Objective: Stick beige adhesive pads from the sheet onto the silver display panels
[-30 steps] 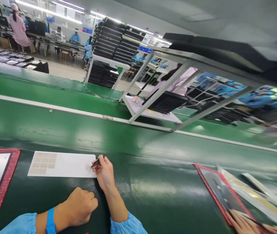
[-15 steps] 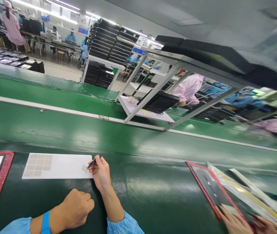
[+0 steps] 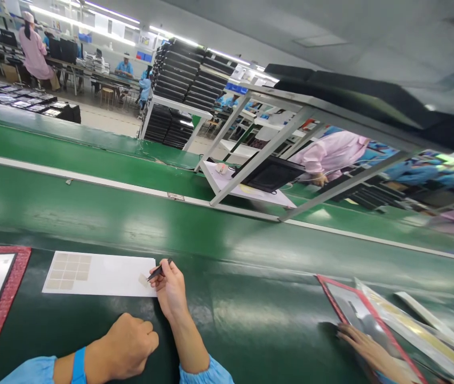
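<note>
My right hand (image 3: 172, 290) pinches black tweezers (image 3: 160, 270) over the right end of a white sheet (image 3: 120, 274). A small pale beige square (image 3: 144, 279) is at the tweezers' tips; I cannot tell whether it is stuck to the sheet or lifted. Rows of similar beige squares (image 3: 69, 269) cover the sheet's left end. My left hand (image 3: 126, 346), with a blue band at the wrist, is closed in a fist in front of the sheet, apart from it. Whatever it may hold is hidden.
A red-edged panel (image 3: 14, 288) lies at the left. On the right, another person's hand (image 3: 365, 346) reaches over a second red-edged panel (image 3: 331, 298); long strips (image 3: 406, 320) lie beyond it. A metal rack (image 3: 259, 154) stands across the green bench (image 3: 138, 224).
The view has shifted slightly, so the scene sits a little further right. The other person's hand has moved left to the near panel's edge. My hands keep nearly the same pose.
</note>
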Motion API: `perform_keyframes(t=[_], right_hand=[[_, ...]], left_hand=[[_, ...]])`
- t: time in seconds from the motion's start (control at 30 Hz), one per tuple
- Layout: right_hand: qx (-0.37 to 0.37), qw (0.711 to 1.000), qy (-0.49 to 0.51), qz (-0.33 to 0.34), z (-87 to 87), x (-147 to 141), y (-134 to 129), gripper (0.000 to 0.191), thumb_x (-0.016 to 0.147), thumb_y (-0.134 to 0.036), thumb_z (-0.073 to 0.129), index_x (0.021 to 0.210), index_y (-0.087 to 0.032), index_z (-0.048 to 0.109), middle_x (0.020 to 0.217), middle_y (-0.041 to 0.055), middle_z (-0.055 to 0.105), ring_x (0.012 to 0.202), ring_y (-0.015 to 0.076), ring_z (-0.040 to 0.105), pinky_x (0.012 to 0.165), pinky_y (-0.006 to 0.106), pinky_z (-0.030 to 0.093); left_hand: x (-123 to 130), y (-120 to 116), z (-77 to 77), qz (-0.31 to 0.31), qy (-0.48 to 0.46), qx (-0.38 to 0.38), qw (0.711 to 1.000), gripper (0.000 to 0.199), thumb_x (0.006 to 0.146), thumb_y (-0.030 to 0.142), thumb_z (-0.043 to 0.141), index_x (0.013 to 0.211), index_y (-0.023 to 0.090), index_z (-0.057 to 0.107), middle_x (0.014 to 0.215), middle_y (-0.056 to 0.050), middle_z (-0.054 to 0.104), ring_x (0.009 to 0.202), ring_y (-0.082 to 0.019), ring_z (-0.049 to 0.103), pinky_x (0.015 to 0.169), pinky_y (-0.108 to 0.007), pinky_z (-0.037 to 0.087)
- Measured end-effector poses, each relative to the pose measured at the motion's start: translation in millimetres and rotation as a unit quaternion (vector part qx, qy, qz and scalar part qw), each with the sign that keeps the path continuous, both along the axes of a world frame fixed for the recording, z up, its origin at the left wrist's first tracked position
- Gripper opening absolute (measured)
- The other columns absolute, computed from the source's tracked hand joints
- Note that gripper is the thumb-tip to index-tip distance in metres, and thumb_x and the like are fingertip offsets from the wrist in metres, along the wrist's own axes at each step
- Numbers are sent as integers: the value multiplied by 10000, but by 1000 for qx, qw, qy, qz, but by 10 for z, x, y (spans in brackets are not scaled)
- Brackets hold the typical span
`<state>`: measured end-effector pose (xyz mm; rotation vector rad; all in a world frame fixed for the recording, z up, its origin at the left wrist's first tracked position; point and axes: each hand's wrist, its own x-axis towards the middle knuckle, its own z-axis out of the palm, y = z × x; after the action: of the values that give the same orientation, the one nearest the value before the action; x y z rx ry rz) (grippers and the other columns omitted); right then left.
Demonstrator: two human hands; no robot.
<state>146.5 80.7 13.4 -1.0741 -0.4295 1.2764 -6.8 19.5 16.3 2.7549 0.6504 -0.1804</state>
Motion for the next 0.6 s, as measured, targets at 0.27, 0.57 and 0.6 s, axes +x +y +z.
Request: perform_keyframes(t=[0.27, 0.57, 0.6], right_hand=[[-2, 1000, 2, 1, 13, 1, -10, 635, 648, -662, 939, 863, -201, 560, 723, 36, 703, 487, 115, 570, 449, 202, 440], [-7, 1000, -1, 0, 20, -5, -7, 639, 638, -667, 937, 862, -204, 558, 724, 40, 704, 489, 115, 573, 446, 196, 435], [-7, 1000, -2, 0, 21, -5, -9, 642, 636, -669, 937, 862, -205, 556, 721, 40, 703, 487, 113, 571, 446, 195, 434]], left_hand=[[1, -4, 4, 1, -6, 2, 1000, 76, 868, 145, 582, 930, 185, 602, 975, -65, 713, 823, -285, 735, 647, -422, 618], [-1, -2, 5, 3, -9, 4, 1000, 74, 855, 138, 596, 915, 181, 595, 956, -69, 710, 811, -278, 731, 625, -391, 594], [1, -1, 9, 3, -9, 4, 1000, 76, 852, 137, 598, 915, 180, 596, 956, -70, 710, 809, -277, 730, 621, -389, 591]])
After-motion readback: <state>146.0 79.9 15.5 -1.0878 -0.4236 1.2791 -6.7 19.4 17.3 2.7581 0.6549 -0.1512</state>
